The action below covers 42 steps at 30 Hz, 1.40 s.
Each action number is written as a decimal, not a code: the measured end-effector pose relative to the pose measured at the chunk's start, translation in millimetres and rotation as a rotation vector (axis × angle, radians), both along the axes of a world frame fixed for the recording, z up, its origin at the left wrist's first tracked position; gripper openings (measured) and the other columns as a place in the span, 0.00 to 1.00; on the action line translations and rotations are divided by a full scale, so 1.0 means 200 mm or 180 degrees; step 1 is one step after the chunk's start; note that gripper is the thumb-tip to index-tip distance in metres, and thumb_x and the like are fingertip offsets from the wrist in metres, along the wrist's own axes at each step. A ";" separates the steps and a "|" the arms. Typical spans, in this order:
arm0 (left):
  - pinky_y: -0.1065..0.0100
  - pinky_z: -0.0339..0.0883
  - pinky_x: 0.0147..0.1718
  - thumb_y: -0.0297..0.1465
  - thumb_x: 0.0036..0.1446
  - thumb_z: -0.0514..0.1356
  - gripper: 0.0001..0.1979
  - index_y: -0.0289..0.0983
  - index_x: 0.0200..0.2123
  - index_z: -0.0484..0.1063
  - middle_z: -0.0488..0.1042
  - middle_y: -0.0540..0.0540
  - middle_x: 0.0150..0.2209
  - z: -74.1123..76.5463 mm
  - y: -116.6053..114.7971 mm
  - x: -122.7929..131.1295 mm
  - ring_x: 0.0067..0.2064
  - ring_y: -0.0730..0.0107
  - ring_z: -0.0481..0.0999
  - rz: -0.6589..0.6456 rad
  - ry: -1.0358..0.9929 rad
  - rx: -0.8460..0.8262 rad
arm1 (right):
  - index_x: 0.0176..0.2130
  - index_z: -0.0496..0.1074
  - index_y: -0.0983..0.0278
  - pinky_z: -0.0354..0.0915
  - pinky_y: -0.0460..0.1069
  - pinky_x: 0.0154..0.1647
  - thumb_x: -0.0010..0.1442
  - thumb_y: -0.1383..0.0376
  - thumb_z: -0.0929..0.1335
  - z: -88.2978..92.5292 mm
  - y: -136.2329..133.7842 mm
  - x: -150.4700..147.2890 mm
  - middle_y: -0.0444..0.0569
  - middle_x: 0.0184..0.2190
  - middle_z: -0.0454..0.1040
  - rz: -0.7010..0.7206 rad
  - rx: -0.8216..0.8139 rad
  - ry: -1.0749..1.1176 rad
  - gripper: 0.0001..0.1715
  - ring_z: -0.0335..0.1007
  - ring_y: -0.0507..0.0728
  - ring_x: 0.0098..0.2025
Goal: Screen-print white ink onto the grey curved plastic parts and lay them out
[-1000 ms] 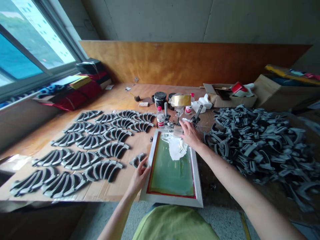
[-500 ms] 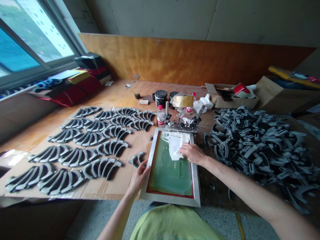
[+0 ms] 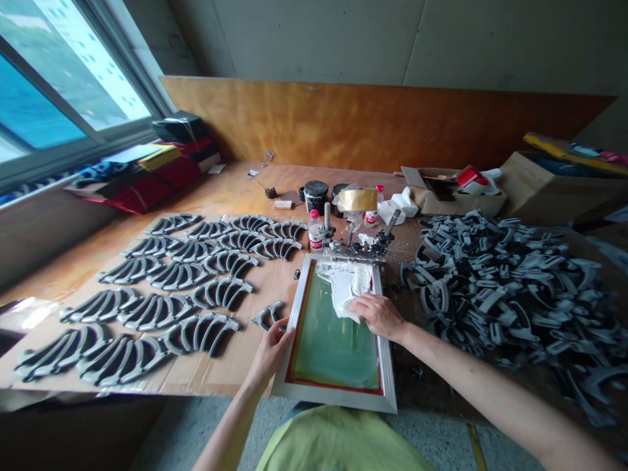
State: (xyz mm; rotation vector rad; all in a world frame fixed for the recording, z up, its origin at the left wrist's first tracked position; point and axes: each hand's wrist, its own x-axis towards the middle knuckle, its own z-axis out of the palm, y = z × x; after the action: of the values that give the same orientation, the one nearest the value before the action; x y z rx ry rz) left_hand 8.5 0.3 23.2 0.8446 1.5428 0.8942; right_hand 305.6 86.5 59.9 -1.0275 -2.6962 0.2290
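Observation:
A screen-printing frame (image 3: 388,366) with a green mesh and red inner border lies in front of me, its far end by the metal clamp (image 3: 356,250). My left hand (image 3: 276,341) is closed on its left rim. A grey curved plastic part (image 3: 268,315) lies just beyond those fingers. My right hand (image 3: 379,315) is closed on a flat white scraper (image 3: 345,296) over the upper mesh. Thick white ink (image 3: 326,268) is smeared around the scraper and along the mesh's far edge. The fingertips under the scraper are hidden.
Rows of grey curved parts (image 3: 147,304) lie on cardboard (image 3: 196,373) at left. A heap of similar parts (image 3: 510,288) is at right. Behind the clamp are a red-capped bottle (image 3: 315,232), a black tub (image 3: 315,195), a tape roll (image 3: 358,200) and an open box (image 3: 456,201).
My right hand has shifted slightly towards me and to the right with the scraper. My left hand stays on the frame's rim. The view has tilted slightly.

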 end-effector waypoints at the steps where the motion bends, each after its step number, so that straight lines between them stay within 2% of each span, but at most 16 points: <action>1: 0.69 0.65 0.27 0.55 0.45 0.64 0.39 0.34 0.54 0.70 0.73 0.50 0.27 0.00 0.00 0.00 0.29 0.66 0.73 -0.0023 -0.0008 -0.0005 | 0.44 0.76 0.60 0.63 0.48 0.40 0.62 0.73 0.64 0.03 0.03 0.00 0.48 0.37 0.77 -0.0018 -0.0067 0.0038 0.15 0.70 0.56 0.41; 4: 0.68 0.66 0.28 0.55 0.45 0.64 0.40 0.35 0.54 0.69 0.74 0.50 0.27 0.04 0.00 -0.01 0.30 0.65 0.74 -0.0107 -0.0106 -0.0057 | 0.49 0.75 0.55 0.63 0.46 0.39 0.60 0.67 0.70 0.13 0.21 -0.04 0.44 0.40 0.76 -0.0408 -0.0211 0.0184 0.16 0.71 0.54 0.40; 9: 0.66 0.70 0.34 0.52 0.48 0.65 0.39 0.40 0.60 0.66 0.78 0.46 0.37 0.23 0.03 -0.06 0.37 0.60 0.77 -0.0215 -0.0241 -0.0031 | 0.62 0.63 0.46 0.63 0.46 0.36 0.55 0.61 0.75 0.26 0.51 -0.15 0.45 0.43 0.72 -0.1044 -0.0113 -0.0170 0.39 0.72 0.55 0.37; 12: 0.67 0.70 0.38 0.52 0.51 0.63 0.29 0.39 0.50 0.75 0.78 0.45 0.46 0.39 0.10 -0.08 0.45 0.57 0.76 -0.0158 -0.0139 0.0226 | 0.64 0.61 0.48 0.63 0.49 0.36 0.59 0.57 0.71 0.33 0.55 -0.05 0.49 0.47 0.71 -0.1478 0.0331 0.0008 0.37 0.71 0.58 0.39; 14: 0.67 0.71 0.38 0.53 0.51 0.62 0.26 0.38 0.42 0.78 0.78 0.44 0.44 0.48 0.18 -0.07 0.44 0.57 0.76 -0.0033 -0.0151 0.0508 | 0.63 0.63 0.53 0.64 0.50 0.38 0.63 0.56 0.67 0.33 0.55 0.08 0.52 0.47 0.72 -0.1927 0.0553 0.0452 0.30 0.71 0.60 0.41; 16: 0.66 0.71 0.36 0.53 0.52 0.60 0.26 0.37 0.39 0.76 0.78 0.44 0.43 0.57 0.29 -0.04 0.41 0.60 0.77 0.0092 -0.0502 0.0942 | 0.58 0.68 0.60 0.64 0.51 0.38 0.65 0.58 0.64 0.27 0.52 0.23 0.53 0.42 0.75 -0.2411 0.0529 0.0797 0.23 0.71 0.60 0.40; 19: 0.68 0.71 0.30 0.48 0.55 0.60 0.20 0.37 0.40 0.73 0.79 0.44 0.39 0.71 0.45 0.04 0.36 0.64 0.78 0.0198 -0.0983 0.1461 | 0.47 0.71 0.63 0.64 0.51 0.36 0.65 0.60 0.63 0.08 0.41 0.35 0.50 0.34 0.77 -0.2735 0.0047 0.0891 0.15 0.72 0.59 0.35; 23: 0.71 0.70 0.27 0.48 0.56 0.59 0.20 0.36 0.38 0.70 0.77 0.46 0.30 0.80 0.56 0.11 0.34 0.67 0.77 0.0403 -0.1092 0.1541 | 0.47 0.70 0.63 0.65 0.50 0.39 0.62 0.57 0.67 -0.17 0.20 0.28 0.50 0.36 0.77 -0.2094 -0.0595 0.0663 0.16 0.72 0.58 0.37; 25: 0.72 0.71 0.28 0.50 0.56 0.59 0.22 0.38 0.43 0.69 0.78 0.47 0.31 0.75 0.53 0.14 0.33 0.70 0.77 0.0582 -0.1200 0.1542 | 0.51 0.69 0.62 0.65 0.52 0.45 0.59 0.59 0.71 -0.21 0.12 0.20 0.51 0.42 0.76 -0.1582 -0.0661 0.0422 0.22 0.71 0.59 0.45; 27: 0.72 0.70 0.28 0.51 0.55 0.60 0.25 0.39 0.48 0.68 0.78 0.48 0.34 0.63 0.44 0.20 0.33 0.71 0.77 0.0511 -0.1244 0.1207 | 0.49 0.71 0.60 0.63 0.53 0.50 0.57 0.63 0.73 -0.19 0.06 0.12 0.51 0.44 0.74 -0.1353 -0.0606 0.0184 0.19 0.68 0.59 0.49; 30: 0.69 0.70 0.26 0.53 0.53 0.61 0.31 0.35 0.49 0.71 0.80 0.40 0.38 0.40 0.23 0.32 0.34 0.65 0.78 -0.0250 -0.1175 -0.0150 | 0.42 0.75 0.62 0.63 0.53 0.49 0.60 0.65 0.71 -0.09 -0.06 -0.03 0.50 0.39 0.73 -0.1314 -0.0428 0.0118 0.08 0.67 0.59 0.46; 32: 0.68 0.70 0.25 0.55 0.52 0.60 0.32 0.35 0.48 0.72 0.80 0.38 0.41 0.26 0.10 0.40 0.37 0.61 0.79 -0.0419 -0.1300 -0.0705 | 0.39 0.75 0.63 0.64 0.52 0.47 0.61 0.62 0.70 -0.03 -0.15 -0.14 0.50 0.36 0.72 -0.0959 -0.0225 0.0190 0.07 0.66 0.58 0.44; 34: 0.70 0.68 0.24 0.55 0.50 0.62 0.29 0.35 0.42 0.73 0.80 0.40 0.37 0.16 0.01 0.41 0.36 0.62 0.79 -0.0264 -0.1402 -0.0826 | 0.40 0.74 0.62 0.64 0.53 0.47 0.63 0.59 0.69 -0.01 -0.21 -0.21 0.49 0.34 0.72 -0.0373 -0.0114 0.0318 0.10 0.66 0.58 0.42; 36: 0.72 0.65 0.22 0.55 0.48 0.63 0.28 0.34 0.35 0.74 0.79 0.41 0.32 0.09 -0.03 0.33 0.32 0.65 0.78 0.0007 -0.1283 -0.0772 | 0.43 0.74 0.59 0.64 0.52 0.47 0.64 0.58 0.67 -0.01 -0.20 -0.16 0.47 0.35 0.74 -0.0255 -0.0120 0.0519 0.10 0.68 0.57 0.42; 38: 0.72 0.64 0.22 0.55 0.47 0.62 0.28 0.33 0.32 0.75 0.79 0.41 0.31 0.01 -0.03 0.16 0.29 0.67 0.76 0.0322 -0.0900 -0.0742 | 0.45 0.73 0.59 0.64 0.52 0.47 0.65 0.62 0.66 -0.02 -0.12 0.04 0.48 0.38 0.75 -0.1055 -0.0072 0.0609 0.09 0.69 0.57 0.43; 42: 0.69 0.65 0.22 0.53 0.51 0.55 0.26 0.34 0.28 0.73 0.79 0.39 0.31 -0.19 -0.03 -0.23 0.26 0.67 0.74 0.1041 0.0150 -0.0895 | 0.51 0.70 0.67 0.63 0.56 0.47 0.61 0.63 0.68 -0.10 0.07 0.62 0.62 0.45 0.73 -0.3603 0.0083 -0.0283 0.19 0.68 0.66 0.49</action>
State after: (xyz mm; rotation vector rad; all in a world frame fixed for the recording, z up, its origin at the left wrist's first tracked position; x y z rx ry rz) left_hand -37.7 -5.7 -14.2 0.4205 1.8299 0.8645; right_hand 430.4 99.6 39.6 -2.3325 -1.7520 -0.0768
